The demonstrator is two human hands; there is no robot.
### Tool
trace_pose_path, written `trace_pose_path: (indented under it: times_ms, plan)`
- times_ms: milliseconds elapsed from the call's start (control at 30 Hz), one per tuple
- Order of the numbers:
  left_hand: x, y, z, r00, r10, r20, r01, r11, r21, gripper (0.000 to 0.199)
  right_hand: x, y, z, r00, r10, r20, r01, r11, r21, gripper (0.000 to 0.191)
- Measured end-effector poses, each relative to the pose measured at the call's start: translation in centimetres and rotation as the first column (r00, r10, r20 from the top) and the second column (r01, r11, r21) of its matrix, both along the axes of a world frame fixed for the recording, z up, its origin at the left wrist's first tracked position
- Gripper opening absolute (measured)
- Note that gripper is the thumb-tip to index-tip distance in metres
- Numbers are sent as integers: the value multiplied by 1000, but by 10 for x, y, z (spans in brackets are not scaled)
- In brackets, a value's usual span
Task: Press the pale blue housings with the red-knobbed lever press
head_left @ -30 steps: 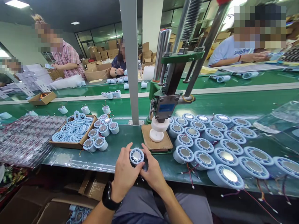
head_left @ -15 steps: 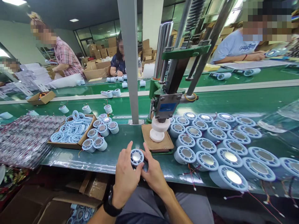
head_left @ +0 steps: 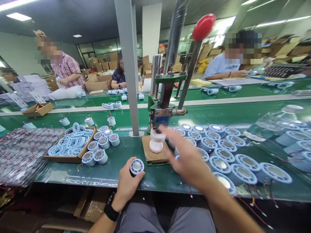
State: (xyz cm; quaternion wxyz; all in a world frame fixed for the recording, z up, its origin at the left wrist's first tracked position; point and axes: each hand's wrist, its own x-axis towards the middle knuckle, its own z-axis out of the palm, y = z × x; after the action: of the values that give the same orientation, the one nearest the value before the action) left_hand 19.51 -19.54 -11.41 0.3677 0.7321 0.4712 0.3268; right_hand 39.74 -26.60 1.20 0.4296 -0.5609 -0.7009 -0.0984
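Note:
My left hand is wrapped round a light-blue motor housing with a spoked ring and a silver disc on top, just over the front of the green bench. My right hand, smeared by motion, is raised in front of the hand press, its fingers stretched out and holding nothing. Behind those fingers stand the press's white upper pad and white lower seat, on a brown board. The press lever ends in a red knob above.
Rows of similar housings with loose wires fill the bench at right, beside a clear plastic bottle. At left are a cardboard tray of blue rings, several housings and wrapped stacks. Co-workers sit or stand across the green line.
My right hand has let go of the housing and moved up and right towards the press. My left hand keeps hold of it. The view has tilted up, bringing the red knob into sight.

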Motion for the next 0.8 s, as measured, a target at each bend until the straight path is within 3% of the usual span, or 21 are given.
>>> trace_pose_path:
  times_ms: [67,133,200,267,333,467,600,667,733,800]
  plan:
    - [8,17,20,999,-8,32,9,1000,-20,49,28,13,83,977,-212,35,198,951,237,45]
    - [23,32,40,995,-31,95,29,999,22,48,54,38,154,929,-368,-35,357,868,344,49]
    - [44,44,54,984,-78,158,71,996,51,47,74,67,200,932,-342,-123,362,896,256,63]
    - [68,51,59,970,-127,207,120,992,49,47,87,94,218,948,-227,-223,253,963,94,81]
    - [91,56,56,943,-182,278,183,983,22,46,93,111,215,939,-155,-308,166,986,9,86]
    - [119,63,41,863,-261,434,319,946,-65,45,91,117,205,922,-149,-359,169,985,26,85]
    - [118,61,31,840,-305,449,376,923,-77,51,88,106,215,922,-150,-358,180,982,52,84]
    - [107,58,31,828,-348,439,408,911,-49,65,88,90,208,935,-160,-315,203,973,107,83]
    - [88,60,33,856,-349,381,375,927,7,75,83,65,176,950,-201,-240,248,950,188,77]
    - [61,73,40,913,-292,286,275,956,97,73,68,32,118,952,-250,-177,291,919,267,71]
